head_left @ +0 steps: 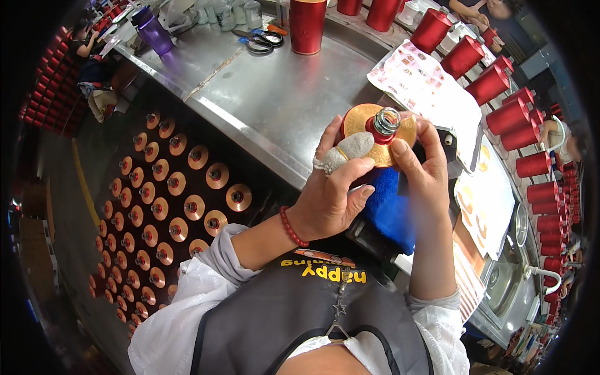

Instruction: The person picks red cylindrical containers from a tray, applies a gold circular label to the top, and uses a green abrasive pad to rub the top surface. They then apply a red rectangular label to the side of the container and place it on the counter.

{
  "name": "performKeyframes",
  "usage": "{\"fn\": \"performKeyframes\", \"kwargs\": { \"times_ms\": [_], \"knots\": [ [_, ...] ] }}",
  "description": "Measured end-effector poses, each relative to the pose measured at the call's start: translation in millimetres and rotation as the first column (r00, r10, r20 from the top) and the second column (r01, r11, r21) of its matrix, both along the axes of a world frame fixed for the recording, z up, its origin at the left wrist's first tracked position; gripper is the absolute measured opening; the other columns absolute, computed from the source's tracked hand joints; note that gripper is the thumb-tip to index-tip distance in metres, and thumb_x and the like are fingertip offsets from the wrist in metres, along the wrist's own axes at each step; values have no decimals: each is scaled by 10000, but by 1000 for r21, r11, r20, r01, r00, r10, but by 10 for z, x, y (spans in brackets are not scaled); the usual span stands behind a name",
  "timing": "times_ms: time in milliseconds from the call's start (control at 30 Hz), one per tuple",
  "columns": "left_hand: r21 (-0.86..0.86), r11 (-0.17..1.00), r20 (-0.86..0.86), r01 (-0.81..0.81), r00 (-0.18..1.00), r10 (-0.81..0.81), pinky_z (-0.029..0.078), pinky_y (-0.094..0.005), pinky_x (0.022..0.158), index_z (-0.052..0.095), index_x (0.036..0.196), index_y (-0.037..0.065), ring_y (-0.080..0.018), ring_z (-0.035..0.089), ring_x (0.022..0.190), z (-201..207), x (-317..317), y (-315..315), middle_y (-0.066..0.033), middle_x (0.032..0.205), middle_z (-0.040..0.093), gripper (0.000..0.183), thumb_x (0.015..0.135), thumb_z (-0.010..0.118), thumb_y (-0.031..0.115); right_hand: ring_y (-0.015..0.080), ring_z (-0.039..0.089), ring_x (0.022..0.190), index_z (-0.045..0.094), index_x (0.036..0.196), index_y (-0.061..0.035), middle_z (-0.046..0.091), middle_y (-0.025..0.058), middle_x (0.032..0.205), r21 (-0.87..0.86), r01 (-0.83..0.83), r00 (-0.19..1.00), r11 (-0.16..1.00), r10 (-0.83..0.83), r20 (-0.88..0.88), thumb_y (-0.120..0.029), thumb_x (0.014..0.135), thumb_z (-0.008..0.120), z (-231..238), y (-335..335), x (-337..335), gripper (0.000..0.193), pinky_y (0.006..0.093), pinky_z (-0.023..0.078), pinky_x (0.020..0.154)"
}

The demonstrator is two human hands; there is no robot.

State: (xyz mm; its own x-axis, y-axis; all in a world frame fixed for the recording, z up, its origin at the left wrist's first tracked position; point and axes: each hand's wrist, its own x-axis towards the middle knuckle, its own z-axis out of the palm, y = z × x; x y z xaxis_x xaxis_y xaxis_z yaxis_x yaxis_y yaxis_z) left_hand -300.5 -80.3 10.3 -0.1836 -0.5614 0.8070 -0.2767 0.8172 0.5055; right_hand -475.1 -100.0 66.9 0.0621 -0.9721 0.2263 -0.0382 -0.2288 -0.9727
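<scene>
Between my hands is a red bottle (377,139) with a clear, threaded glass neck and a flat gold ring around its shoulder. My left hand (334,194) grips it from the left, one finger wrapped in a grey cloth finger cover (356,146) that presses on the gold ring. From the right, my right hand (426,169) holds the ring's edge, thumb on top and fingers around the far side. The bottle's body is mostly hidden under the ring and my hands. Just below lies a fuzzy blue pad (390,209).
Black scissors (262,42), a purple bottle (153,32) and a red cylinder (307,28) stand or lie on the metal table (250,103). Printed sheets (425,78) lie at right, beside a line of red bottles (487,84). Many gold-shouldered bottles (159,209) fill the lower left.
</scene>
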Motion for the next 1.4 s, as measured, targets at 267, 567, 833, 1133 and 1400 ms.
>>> {"fn": "performKeyframes", "kwargs": {
  "times_ms": [267, 567, 833, 1133, 1400],
  "knots": [
    [-7, 983, 122, -182, 976, 181, 327, -630, 1114, 438, 1305, 233, -490, 491, 1206, -65, -177, 108, -232, 1311, 492, 524, 885, 664, 16, 168, 541, 1147, 628, 1087, -2, 618, 86, 1215, -39, -20, 1000, 999, 21, 22, -182, 937, 700, -44, -55, -1, 245, 332, 395, 1037],
    [-75, 973, 144, -218, 963, 227, 308, -663, 1130, 467, 1254, 217, -459, 554, 1160, -25, -210, 81, -214, 1303, 496, 472, 879, 677, 22, 157, 552, 1093, 626, 1040, -5, 631, 73, 1144, -10, -1, 1000, 1000, 1, 22, -166, 936, 692, -25, -56, 24, 202, 322, 407, 1011],
    [-59, 985, 42, -164, 985, 166, 250, -680, 1151, 464, 1229, 175, -449, 605, 1085, 96, -197, 41, -189, 1222, 554, 503, 834, 692, -35, 74, 541, 859, 612, 1015, -40, 608, 15, 991, 77, -31, 995, 997, 23, 101, -176, 933, 701, -7, -137, -14, 181, 235, 449, 762],
    [-19, 998, 100, -61, 993, 62, 192, -686, 1150, 434, 1301, 67, -501, 462, 1280, 50, -97, -39, -243, 1323, 510, 475, 939, 678, 253, 50, 510, 754, 598, 1330, -51, 661, 23, 1023, 250, -126, 977, 960, 76, 198, -307, 1053, 512, -115, -452, -51, 386, 202, 420, 651],
    [374, 811, -330, 450, 882, -338, 308, -378, 1162, 301, 1548, 6, -269, 409, 1410, -59, 235, -451, -179, 1541, 401, 626, 1076, 425, 398, 59, 513, 831, 571, 1343, -48, 616, 9, 1030, 190, 74, 997, 979, -67, -46, -305, 1051, 531, -132, 209, -164, 391, 221, 449, 727]
  ]
}}
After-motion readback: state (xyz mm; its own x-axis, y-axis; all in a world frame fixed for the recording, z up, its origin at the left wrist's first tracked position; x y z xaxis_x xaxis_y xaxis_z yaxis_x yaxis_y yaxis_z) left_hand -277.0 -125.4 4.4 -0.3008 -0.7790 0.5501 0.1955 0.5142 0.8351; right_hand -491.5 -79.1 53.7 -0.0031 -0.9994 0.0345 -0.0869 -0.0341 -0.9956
